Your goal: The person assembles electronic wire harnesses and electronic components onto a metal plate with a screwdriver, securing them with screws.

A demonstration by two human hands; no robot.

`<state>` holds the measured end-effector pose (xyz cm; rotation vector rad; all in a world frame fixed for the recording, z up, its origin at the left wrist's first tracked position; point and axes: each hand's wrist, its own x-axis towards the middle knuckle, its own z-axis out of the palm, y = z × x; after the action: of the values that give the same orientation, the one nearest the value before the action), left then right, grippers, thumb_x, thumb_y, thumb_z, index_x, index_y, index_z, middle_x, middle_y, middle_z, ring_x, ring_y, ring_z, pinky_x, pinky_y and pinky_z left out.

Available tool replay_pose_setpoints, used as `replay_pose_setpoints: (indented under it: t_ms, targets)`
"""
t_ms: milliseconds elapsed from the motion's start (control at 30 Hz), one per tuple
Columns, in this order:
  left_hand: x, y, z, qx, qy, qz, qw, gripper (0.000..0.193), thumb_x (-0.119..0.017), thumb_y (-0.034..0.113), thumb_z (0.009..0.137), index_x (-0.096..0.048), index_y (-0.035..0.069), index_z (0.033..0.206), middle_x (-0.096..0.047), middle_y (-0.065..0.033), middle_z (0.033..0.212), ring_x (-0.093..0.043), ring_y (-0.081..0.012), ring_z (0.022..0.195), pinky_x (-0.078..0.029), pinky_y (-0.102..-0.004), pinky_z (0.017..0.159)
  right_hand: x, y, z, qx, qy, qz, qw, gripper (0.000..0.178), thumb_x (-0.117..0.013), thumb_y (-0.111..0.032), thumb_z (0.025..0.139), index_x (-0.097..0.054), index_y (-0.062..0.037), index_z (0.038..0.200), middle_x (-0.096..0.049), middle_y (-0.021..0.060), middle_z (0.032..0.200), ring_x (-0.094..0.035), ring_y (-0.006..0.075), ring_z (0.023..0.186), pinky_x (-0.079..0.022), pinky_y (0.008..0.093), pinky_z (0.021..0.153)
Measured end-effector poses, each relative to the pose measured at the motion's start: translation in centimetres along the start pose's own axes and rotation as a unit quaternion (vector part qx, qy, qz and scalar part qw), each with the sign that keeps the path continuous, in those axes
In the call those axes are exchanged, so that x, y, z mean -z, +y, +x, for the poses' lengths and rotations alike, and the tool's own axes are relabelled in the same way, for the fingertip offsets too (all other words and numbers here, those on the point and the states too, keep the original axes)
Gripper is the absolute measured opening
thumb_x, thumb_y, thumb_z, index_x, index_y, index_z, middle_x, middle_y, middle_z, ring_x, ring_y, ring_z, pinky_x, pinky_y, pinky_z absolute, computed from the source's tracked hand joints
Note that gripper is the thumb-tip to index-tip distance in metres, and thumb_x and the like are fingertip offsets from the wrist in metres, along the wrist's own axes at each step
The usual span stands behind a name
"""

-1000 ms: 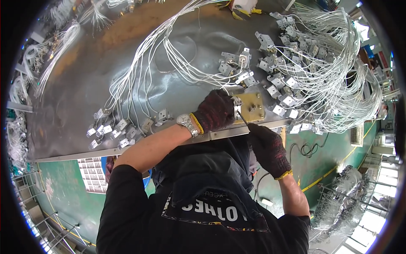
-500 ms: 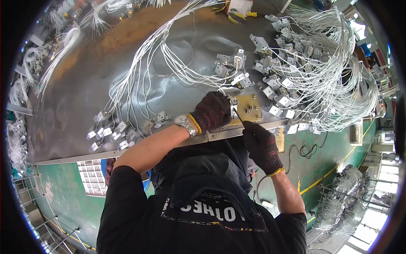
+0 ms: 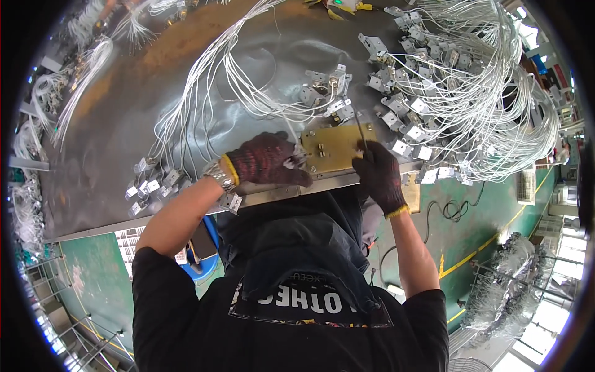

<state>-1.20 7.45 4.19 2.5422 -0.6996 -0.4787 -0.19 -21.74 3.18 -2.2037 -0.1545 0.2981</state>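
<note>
On the table's front edge lies a brass-coloured fixture plate (image 3: 347, 152) with screws at its corners and a small peg standing bare on it. My left hand (image 3: 263, 160), in a dark red knit glove, is closed beside the plate's left side. A small silvery metal bracket (image 3: 297, 159), slightly blurred, shows at its fingertips, with a white wire rising from it. My right hand (image 3: 379, 175), gloved too, is closed around a thin dark metal rod (image 3: 361, 126) that points up and away over the plate's right side. The rod's lower end is hidden in the fist.
Just beyond the plate sit wired brackets (image 3: 338, 93). A large heap of white wires (image 3: 496, 118) with brackets covers the table's right. More brackets (image 3: 145, 186) lie at the left front, one (image 3: 230, 203) at the edge. A blue stool (image 3: 201, 263) stands below.
My left hand has moved left off the plate with the bracket, uncovering the peg. My right hand has risen over the plate's right side, and the rod now points upward, away from the peg.
</note>
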Motion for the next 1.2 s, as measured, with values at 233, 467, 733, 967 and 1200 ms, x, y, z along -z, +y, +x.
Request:
replay_pose_setpoints:
  t_ms: [233, 467, 733, 967, 1200]
  targets:
    - [-0.8, 0.0, -1.9, 0.078, -0.002, 0.169, 0.983, 0.047, -0.072, 0.057, 0.08, -0.073, 0.012, 0.091, -0.07, -0.0164, 0.099, -0.066, -0.0351, 0.092, -0.05, -0.0488, 0.082, -1.5, -0.4, 6.4, -0.104, 0.01, 0.199, 0.974, 0.039, -0.068, -0.02, 0.089, -0.06, -0.0026, 0.124, -0.062, 0.0074, 0.076, -0.057, 0.0168, 0.054, -0.049, 0.0326, 0.046]
    - [-1.2, 2.1, 2.3, 0.08, 0.137, 0.202, 0.966, 0.048, -0.078, 0.044, 0.075, -0.069, 0.007, 0.105, -0.07, -0.0141, 0.103, -0.066, -0.034, 0.096, -0.051, -0.0493, 0.082, -2.4, -1.1, 7.6, -0.068, -0.127, 0.214, 0.966, 0.021, -0.067, -0.015, 0.088, -0.065, 0.0028, 0.099, -0.061, 0.0083, 0.068, -0.056, 0.0152, 0.051, -0.049, 0.0305, 0.045]
    - [-1.2, 1.5, 3.0, 0.127, 0.133, 0.141, 0.973, 0.075, -0.079, 0.049, 0.079, -0.056, 0.01, 0.138, -0.068, -0.0178, 0.109, -0.064, -0.0368, 0.094, -0.052, -0.0505, 0.08, -4.1, -3.0, 1.2, 0.024, -0.028, 0.247, 0.968, 0.01, -0.064, -0.009, 0.091, -0.068, -0.0002, 0.095, -0.059, 0.0029, 0.07, -0.056, 0.0107, 0.055, -0.043, 0.025, 0.049]
    - [-2.5, 2.8, 2.4, -0.002, 0.167, 0.137, 0.976, 0.048, -0.077, 0.039, 0.081, -0.068, 0.006, 0.115, -0.069, -0.0145, 0.11, -0.066, -0.0356, 0.096, -0.053, -0.049, 0.085, -2.8, -4.3, -0.9, -0.098, 0.029, 0.33, 0.938, 0.026, -0.072, -0.015, 0.087, -0.064, 0.001, 0.104, -0.065, 0.0061, 0.076, -0.06, 0.0124, 0.058, -0.046, 0.0259, 0.048]
    - [-3.1, 3.1, 2.7, 0.012, 0.139, 0.14, 0.98, 0.051, -0.078, 0.039, 0.078, -0.07, 0.007, 0.117, -0.062, -0.0143, 0.125, -0.06, -0.0337, 0.114, -0.049, -0.0459, 0.097, -2.1, -3.7, -0.8, -0.093, -0.033, 0.22, 0.971, 0.025, -0.071, -0.014, 0.09, -0.06, -0.0015, 0.108, -0.066, 0.0073, 0.086, -0.067, 0.0142, 0.069, -0.055, 0.0294, 0.055]
